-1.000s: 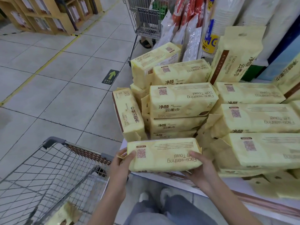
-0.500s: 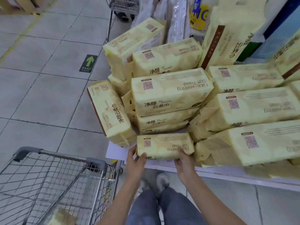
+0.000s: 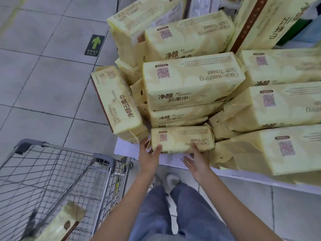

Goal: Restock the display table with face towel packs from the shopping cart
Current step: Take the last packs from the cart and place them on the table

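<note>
Stacked yellow packs (image 3: 192, 80) crowd the white display table (image 3: 243, 174), one upright pack (image 3: 116, 101) leaning at its left corner. The front towel pack (image 3: 182, 140) lies flat on the table edge, against the stack. The left hand (image 3: 149, 153) and right hand (image 3: 198, 158) touch its near side with fingers spread, seemingly loose rather than gripping. The cart (image 3: 57, 171) stands left on grey floor tiles (image 3: 43, 75), another pack (image 3: 64, 225) inside.
</note>
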Demonstrator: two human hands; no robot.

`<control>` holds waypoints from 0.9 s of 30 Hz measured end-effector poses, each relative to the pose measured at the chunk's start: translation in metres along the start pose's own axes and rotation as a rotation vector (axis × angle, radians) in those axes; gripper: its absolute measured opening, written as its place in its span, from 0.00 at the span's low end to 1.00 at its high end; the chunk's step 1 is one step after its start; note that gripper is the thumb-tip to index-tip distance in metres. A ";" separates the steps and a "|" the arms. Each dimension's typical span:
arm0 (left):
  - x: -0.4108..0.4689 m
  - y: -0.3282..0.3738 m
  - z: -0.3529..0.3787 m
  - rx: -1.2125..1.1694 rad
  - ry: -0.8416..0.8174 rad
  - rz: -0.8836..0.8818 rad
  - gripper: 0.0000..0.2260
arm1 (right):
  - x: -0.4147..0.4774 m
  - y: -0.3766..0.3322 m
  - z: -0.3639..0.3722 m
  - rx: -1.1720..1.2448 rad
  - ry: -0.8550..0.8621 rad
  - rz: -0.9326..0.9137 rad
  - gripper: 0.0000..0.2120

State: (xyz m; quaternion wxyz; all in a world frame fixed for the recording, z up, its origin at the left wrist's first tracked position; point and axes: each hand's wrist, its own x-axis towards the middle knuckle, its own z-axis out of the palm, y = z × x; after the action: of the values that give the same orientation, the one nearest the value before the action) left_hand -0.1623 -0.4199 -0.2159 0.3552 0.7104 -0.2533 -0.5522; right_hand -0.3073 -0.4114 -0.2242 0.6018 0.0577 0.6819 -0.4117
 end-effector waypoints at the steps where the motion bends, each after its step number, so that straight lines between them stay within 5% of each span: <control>1: -0.004 0.002 -0.003 0.038 0.020 -0.014 0.27 | -0.007 -0.001 -0.002 -0.151 -0.022 0.009 0.17; 6: -0.037 -0.006 -0.032 0.183 0.013 -0.085 0.25 | -0.035 0.006 -0.017 -0.808 -0.344 -0.106 0.07; 11: -0.088 -0.036 -0.057 0.161 0.163 0.028 0.18 | -0.037 0.004 -0.025 -1.227 -0.556 -0.368 0.14; 16: -0.144 -0.079 -0.062 -0.041 0.463 -0.023 0.09 | -0.041 0.008 -0.027 -1.358 -0.761 -0.493 0.13; 27: -0.247 -0.144 -0.074 -0.424 1.040 -0.139 0.05 | -0.085 0.074 0.025 -1.578 -1.254 -0.600 0.11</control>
State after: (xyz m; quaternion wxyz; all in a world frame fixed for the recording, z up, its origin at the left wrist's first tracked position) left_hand -0.1605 -0.1289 -0.1692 0.5311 0.8171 0.1187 -0.1904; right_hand -0.2223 -0.3435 -0.1855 0.5873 -0.7455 0.3091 0.0610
